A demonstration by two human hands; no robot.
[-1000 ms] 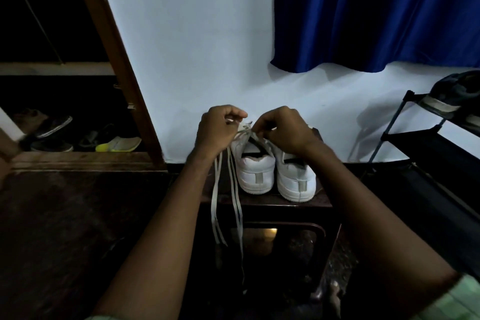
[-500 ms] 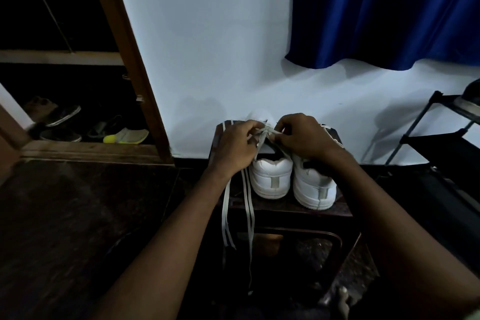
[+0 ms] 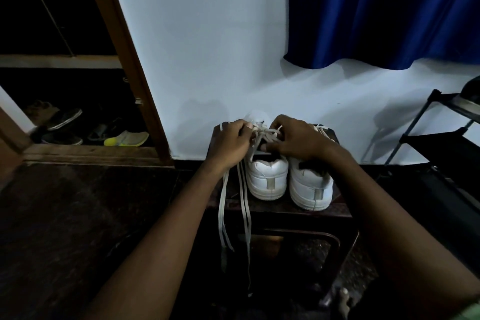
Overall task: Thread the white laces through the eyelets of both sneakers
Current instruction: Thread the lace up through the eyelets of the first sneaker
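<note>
Two white sneakers stand heel-toward-me on a dark wooden stool [image 3: 283,209]: the left sneaker [image 3: 267,179] and the right sneaker [image 3: 310,188]. My left hand [image 3: 228,143] grips the white lace [image 3: 244,205] at the left sneaker's upper, and long strands hang from it down past the stool's front edge. My right hand [image 3: 298,139] pinches a lace end over the same sneaker's eyelets. The crossed laces show between my hands. The right sneaker's front is hidden by my right hand and forearm.
A white wall stands close behind the stool, with a blue curtain [image 3: 384,13] above right. A black shoe rack [image 3: 441,143] stands to the right. A wooden door frame [image 3: 124,60] is on the left, with several shoes [image 3: 85,132] beyond it. Dark floor lies all around.
Both hands have dropped lower onto the left sneaker's eyelets and drawn close together. The view shifted left, so the stool and shoes sit further right in view.
</note>
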